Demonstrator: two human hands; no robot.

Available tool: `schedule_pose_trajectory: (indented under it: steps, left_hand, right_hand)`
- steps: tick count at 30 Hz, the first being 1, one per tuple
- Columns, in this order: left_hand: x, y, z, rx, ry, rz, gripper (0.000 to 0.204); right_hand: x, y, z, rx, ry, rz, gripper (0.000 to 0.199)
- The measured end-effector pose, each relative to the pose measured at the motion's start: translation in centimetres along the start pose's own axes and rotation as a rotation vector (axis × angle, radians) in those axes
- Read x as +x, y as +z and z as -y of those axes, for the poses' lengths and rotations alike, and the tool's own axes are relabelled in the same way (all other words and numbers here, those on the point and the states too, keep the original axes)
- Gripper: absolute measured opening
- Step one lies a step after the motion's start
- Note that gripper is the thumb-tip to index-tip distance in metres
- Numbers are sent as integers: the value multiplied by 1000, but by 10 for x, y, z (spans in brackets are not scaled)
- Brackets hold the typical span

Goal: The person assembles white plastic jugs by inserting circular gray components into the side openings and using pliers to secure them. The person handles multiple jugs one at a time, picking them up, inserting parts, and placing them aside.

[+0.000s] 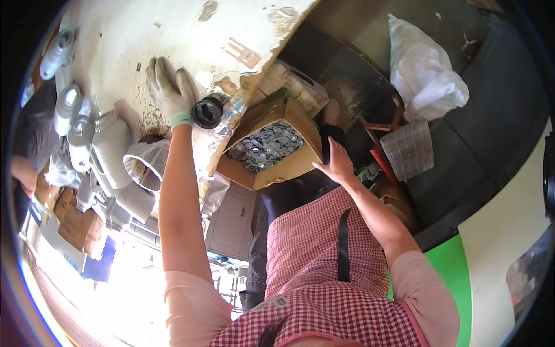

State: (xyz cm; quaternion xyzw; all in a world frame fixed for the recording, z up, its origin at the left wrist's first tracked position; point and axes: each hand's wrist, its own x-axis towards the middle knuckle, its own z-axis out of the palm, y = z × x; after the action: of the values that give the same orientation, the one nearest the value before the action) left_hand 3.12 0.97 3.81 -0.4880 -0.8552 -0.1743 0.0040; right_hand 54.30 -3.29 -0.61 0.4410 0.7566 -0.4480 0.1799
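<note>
Looking down on a worn white surface (191, 34), paint chipped and edge ragged, with pale pipe fittings (110, 150) crowding its left side. Resting the gloved left hand (172, 89) flat on that surface, grip spread open and holding nothing, wrist just beside a black round cap (207, 111). Hard to tell whether glove and cap are touching. Seeing the cap as dark and ring-shaped, sitting near the ragged edge. Holding the bare right hand (335, 165) at the rim of an open cardboard box (289, 170) beyond the surface edge, grip loosely open and empty. Noticing silvery discs (266, 147) heaped inside. Judging the cap as not yet picked up and the box well filled, so probably leaving most of the handling undone.
</note>
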Motion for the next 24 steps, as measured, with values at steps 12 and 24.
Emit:
schedule_pose_trajectory:
  steps: [12,24]
  left_hand:
    - [4,0,-9,6,17,-118,51]
    - [-17,-11,-12,-330,-243,-208,54]
  right_hand:
    - [130,11,62,-237,-117,201,66]
    - [173,2,-14,-337,-9,363,60]
